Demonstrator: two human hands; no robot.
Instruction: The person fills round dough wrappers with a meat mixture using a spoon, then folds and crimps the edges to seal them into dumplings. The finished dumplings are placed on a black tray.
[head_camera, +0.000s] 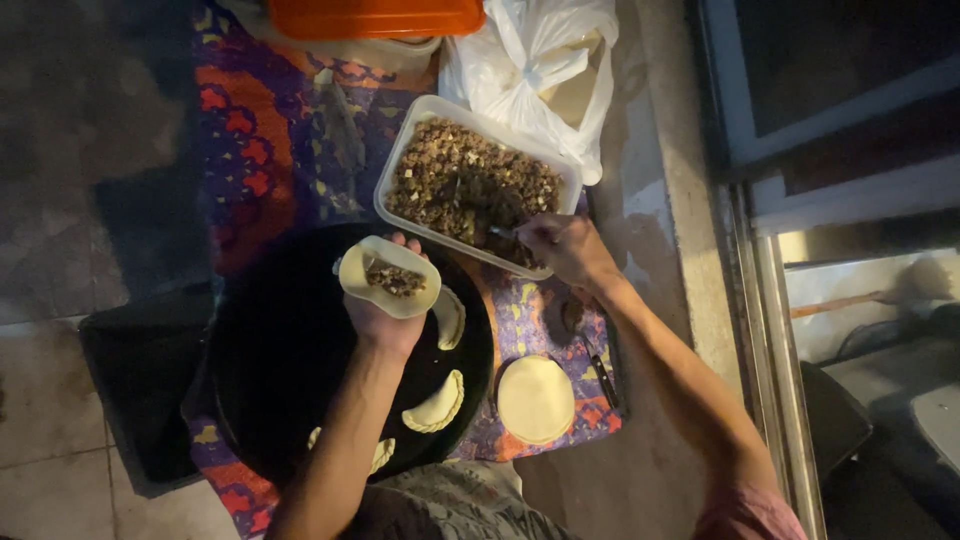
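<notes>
Dim floor tiles (60, 400) and a concrete ledge (660, 200) frame a patterned cloth (270, 150) in orange, purple and blue, spread out under everything else. On the cloth sits a large round black pan (270, 370), the biggest thing in view, carrying folded half-moon dumplings; one folded dumpling (435, 405) lies near its right rim, another sits beside the left wrist, and a third shows partly behind the forearm. Beyond the pan stands a white rectangular tub (400, 160) filled with brown minced filling (460, 185). A white plastic bag (540, 70) lies just beyond the tub, and an orange-lidded container (375, 18) sits at the top edge of the view. To the right of the pan, a stack of round dough wrappers (536, 398) rests on the cloth, with a dark utensil (600, 375) just beside it.

The left hand (385, 315) is held palm up over the pan, fingers cupped open beneath a single dough wrapper (388, 277) that lies flat across them; a small mound of filling sits in the middle of that wrapper. The right hand (565, 248) is closed around the handle of a spoon (500, 232), whose tip is in the filling at the near corner of the tub.
</notes>
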